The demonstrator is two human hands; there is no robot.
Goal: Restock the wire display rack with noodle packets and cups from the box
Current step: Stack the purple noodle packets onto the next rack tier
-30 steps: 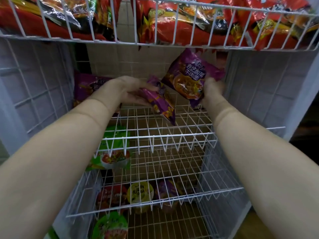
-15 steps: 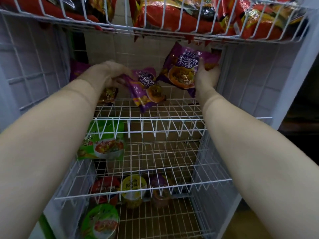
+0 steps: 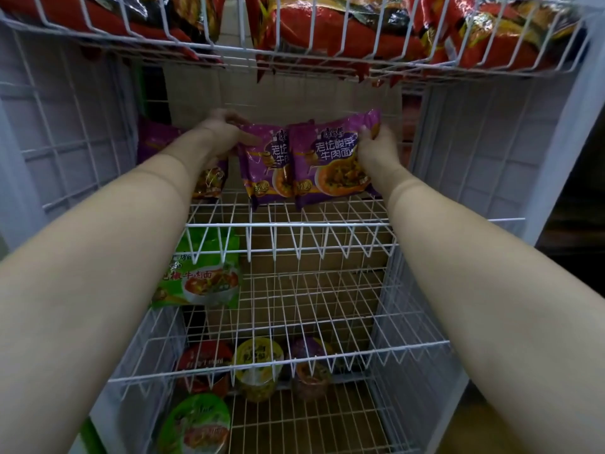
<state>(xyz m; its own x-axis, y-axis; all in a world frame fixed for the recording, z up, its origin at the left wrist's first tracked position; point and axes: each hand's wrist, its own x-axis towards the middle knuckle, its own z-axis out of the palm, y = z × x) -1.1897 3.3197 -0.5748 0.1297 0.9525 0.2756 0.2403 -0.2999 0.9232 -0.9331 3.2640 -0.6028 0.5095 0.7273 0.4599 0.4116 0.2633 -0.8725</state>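
Two purple noodle packets stand upright side by side at the back of the white wire rack's second shelf [image 3: 288, 226]. My left hand [image 3: 226, 132] grips the top left edge of the left purple packet [image 3: 263, 165]. My right hand [image 3: 375, 149] pinches the right edge of the right purple packet [image 3: 330, 162], which overlaps the left one. Another purple packet [image 3: 154, 139] stands behind my left forearm, mostly hidden.
Red noodle packets [image 3: 327, 31] fill the top basket just above my hands. A green packet [image 3: 199, 276] lies on the third shelf at the left. Several noodle cups [image 3: 258, 365] stand on the bottom shelf. Wire side panels [image 3: 65, 142] close in both sides.
Both packets have swung from tilted to upright and come together, their bottom edges now on the shelf. My hands moved deeper toward the back of the shelf.
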